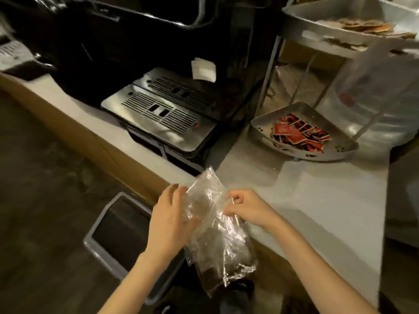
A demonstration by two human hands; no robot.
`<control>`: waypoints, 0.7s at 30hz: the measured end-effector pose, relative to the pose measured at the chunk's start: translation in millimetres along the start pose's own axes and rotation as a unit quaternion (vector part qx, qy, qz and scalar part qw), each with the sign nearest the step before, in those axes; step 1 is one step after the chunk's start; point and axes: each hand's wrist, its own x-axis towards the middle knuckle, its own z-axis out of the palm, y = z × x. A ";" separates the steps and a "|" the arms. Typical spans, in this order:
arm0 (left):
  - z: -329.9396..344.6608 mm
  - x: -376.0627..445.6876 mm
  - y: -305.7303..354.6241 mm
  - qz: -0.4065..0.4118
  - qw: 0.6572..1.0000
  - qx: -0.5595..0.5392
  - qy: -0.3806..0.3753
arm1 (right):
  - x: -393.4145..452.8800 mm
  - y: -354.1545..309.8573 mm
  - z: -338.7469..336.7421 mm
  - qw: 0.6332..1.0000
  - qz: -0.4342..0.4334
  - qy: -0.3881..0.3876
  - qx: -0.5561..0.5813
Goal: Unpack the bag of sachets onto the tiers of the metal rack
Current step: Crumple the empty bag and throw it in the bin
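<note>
Crinkled clear plastic bag (215,230) sits at lower centre of frame, held in the air over the counter edge, between both hands. Long axis runs from upper left to lower right; the open or neck end looks to be the upper part near the fingers, dark contents slumped at the lower end, though blur hides what they are.

Left hand (169,219) lies against the bag's left side, thumb pressed into the film, fingers curved round it. Right hand (243,206) pinches the film at the bag's upper right edge, fingertips together on the plastic. Both are in contact, pulling opposite sides: I judge the mouth is being opened, nothing tipped out yet.

Key relation: the grey metal rack (292,18) is at upper right of frame, well apart from the bag, up and right of both hands; the right hand is nearer. Its shallow perforated lower tray (260,125) already holds red square sachets (294,134); the upper tier holds brownish ones.

Film is thin, glossy and floppy, so it won't hold shape. Pale smooth counter (317,189); black coffee machine with slotted steel drip trays (158,112) at upper left.
</note>
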 end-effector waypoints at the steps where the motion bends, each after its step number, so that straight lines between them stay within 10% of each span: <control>1: 0.9 -10.4 -11.8 0.005 1.000 0.000 0.026 | 1.4 -4.3 19.5 1.000 0.000 0.003 0.004; 6: -9.8 -43.3 -94.5 -0.028 0.983 -0.161 -0.083 | 16.4 -14.0 114.3 0.998 0.000 0.002 0.058; 13: -35.6 -64.3 -196.7 -0.113 0.840 -0.431 -0.310 | 58.8 -7.4 215.2 0.984 0.072 -0.050 0.158; 21: 2.7 -66.4 -274.8 -0.103 0.934 -0.178 -0.291 | 101.1 27.2 288.2 0.955 0.170 -0.078 0.232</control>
